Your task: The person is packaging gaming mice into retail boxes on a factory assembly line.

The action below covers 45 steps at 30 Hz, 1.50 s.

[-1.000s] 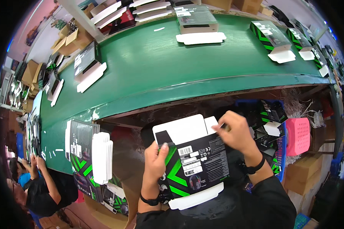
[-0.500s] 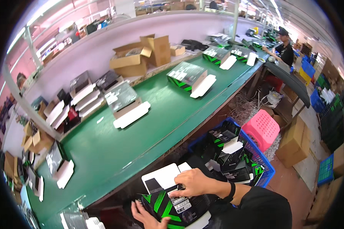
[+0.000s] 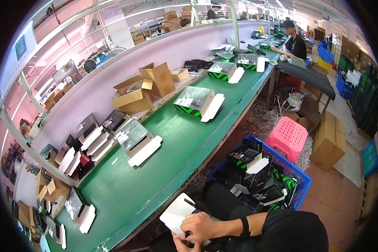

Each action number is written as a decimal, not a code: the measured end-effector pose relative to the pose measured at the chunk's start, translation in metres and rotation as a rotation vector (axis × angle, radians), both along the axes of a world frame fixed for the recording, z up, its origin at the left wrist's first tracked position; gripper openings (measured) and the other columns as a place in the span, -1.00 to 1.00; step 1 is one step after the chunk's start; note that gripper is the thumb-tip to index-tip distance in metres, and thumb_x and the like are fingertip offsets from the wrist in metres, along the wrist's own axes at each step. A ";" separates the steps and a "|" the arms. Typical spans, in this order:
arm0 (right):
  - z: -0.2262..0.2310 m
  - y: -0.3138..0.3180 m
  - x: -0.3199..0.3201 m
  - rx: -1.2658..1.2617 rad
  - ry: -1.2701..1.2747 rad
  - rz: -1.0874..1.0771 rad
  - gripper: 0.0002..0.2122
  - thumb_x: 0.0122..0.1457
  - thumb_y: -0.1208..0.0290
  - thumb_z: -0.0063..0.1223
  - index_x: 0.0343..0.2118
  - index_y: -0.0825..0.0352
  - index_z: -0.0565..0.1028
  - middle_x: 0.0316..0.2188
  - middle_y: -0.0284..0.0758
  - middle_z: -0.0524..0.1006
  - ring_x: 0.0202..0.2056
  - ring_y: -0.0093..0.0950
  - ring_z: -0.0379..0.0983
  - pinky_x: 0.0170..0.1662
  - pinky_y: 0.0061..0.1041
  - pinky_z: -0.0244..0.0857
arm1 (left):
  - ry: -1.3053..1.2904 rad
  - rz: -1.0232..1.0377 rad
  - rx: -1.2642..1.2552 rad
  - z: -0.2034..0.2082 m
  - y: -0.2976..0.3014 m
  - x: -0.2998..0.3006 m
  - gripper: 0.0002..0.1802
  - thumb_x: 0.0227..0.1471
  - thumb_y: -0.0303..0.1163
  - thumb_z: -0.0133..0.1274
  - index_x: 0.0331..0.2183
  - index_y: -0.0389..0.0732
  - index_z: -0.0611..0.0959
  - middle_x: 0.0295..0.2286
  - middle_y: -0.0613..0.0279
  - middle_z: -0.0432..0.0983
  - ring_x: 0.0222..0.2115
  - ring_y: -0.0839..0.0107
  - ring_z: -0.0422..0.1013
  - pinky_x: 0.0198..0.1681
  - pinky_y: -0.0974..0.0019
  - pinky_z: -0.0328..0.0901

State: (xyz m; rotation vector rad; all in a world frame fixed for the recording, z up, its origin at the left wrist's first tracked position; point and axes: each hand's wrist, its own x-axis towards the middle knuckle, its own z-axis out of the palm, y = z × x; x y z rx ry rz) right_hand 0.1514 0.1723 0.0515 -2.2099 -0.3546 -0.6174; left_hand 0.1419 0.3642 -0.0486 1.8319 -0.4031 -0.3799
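Note:
A black printed carton lies in my lap at the lower middle, its white inner flap standing open towards the belt. My right hand is closed at the flap's lower edge, with a small dark part showing by its fingertips. Just below it my left hand pinches the same edge, partly cut off by the picture's bottom. Both hands touch or nearly touch. Most of the carton's body is hidden behind my hands and right forearm.
A green conveyor belt runs ahead, bearing black-and-green cartons with white flaps open. To my right stand a blue crate full of similar cartons, a pink stool and a brown box. A co-worker sits farther along.
The carton has turned, so its green-striped face no longer shows. My left hand has moved from its left side to beside my right hand at the flap. The view has shifted slightly.

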 end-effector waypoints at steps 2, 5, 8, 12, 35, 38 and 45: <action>-0.014 0.003 0.003 0.036 0.035 0.029 -0.77 -0.04 0.21 0.26 -0.56 0.22 0.47 -0.57 -0.40 0.48 -0.44 -0.32 0.49 -0.46 -0.34 0.35 | 0.027 0.065 -0.177 0.021 -0.008 -0.007 -0.29 0.10 -0.44 0.27 0.18 -0.28 0.26 -0.22 0.15 0.49 -0.40 0.52 0.45 -0.35 0.46 0.38; -0.021 0.003 0.007 0.024 -0.095 0.164 -0.83 0.08 0.28 0.27 -0.34 0.22 0.57 -0.41 -0.41 0.51 -0.47 -0.41 0.50 -0.49 -0.45 0.37 | 0.092 0.273 -0.225 0.050 -0.010 -0.010 -0.68 0.06 -0.40 0.31 -0.17 -0.31 0.59 -0.36 0.23 0.57 -0.40 0.56 0.44 -0.36 0.44 0.37; -0.013 -0.003 -0.001 0.063 -0.069 -0.058 -0.73 0.09 0.30 0.28 -0.17 0.23 0.55 -0.30 -0.35 0.50 -0.42 -0.39 0.53 -0.44 -0.47 0.42 | 0.263 0.441 -0.247 0.062 0.000 -0.002 -0.69 0.06 -0.50 0.27 -0.15 -0.34 0.58 -0.40 0.23 0.59 -0.46 0.56 0.44 -0.42 0.44 0.37; -0.039 -0.037 -0.003 0.286 0.414 -0.130 -0.47 0.10 0.14 0.32 0.05 0.29 0.40 -0.17 -0.24 0.44 -0.21 -0.31 0.52 -0.15 -0.37 0.43 | 0.267 0.425 -0.270 0.030 0.024 0.001 -0.69 0.07 -0.51 0.26 -0.12 -0.32 0.59 -0.33 0.24 0.59 -0.41 0.53 0.46 -0.39 0.46 0.37; -0.073 -0.045 -0.014 0.972 1.185 0.218 -0.43 0.05 0.11 0.40 -0.01 0.46 0.50 -0.15 -0.17 0.59 -0.12 -0.39 0.52 -0.02 -0.39 0.40 | 0.523 0.520 -0.595 0.035 0.032 -0.011 -0.68 0.10 -0.68 0.12 -0.07 -0.34 0.52 -0.24 0.14 0.56 -0.30 0.36 0.53 -0.27 0.35 0.46; -0.081 -0.044 -0.014 0.123 0.939 0.021 -0.38 0.02 0.08 0.42 -0.01 0.49 0.48 -0.12 -0.10 0.58 -0.03 -0.28 0.49 0.03 -0.31 0.37 | 0.631 0.585 -0.592 0.031 0.036 -0.013 -0.70 0.10 -0.69 0.12 -0.10 -0.31 0.54 -0.25 0.13 0.58 -0.31 0.32 0.57 -0.34 0.33 0.50; -0.128 -0.047 -0.016 0.325 0.978 0.079 -0.32 0.08 0.20 0.37 0.12 0.60 0.36 0.09 0.08 0.47 0.18 -0.21 0.37 0.23 -0.33 0.23 | 0.497 0.545 -0.465 0.010 0.017 -0.014 -0.43 0.10 -0.63 0.13 0.13 -0.31 0.34 -0.07 -0.01 0.47 -0.16 0.23 0.50 -0.18 0.24 0.48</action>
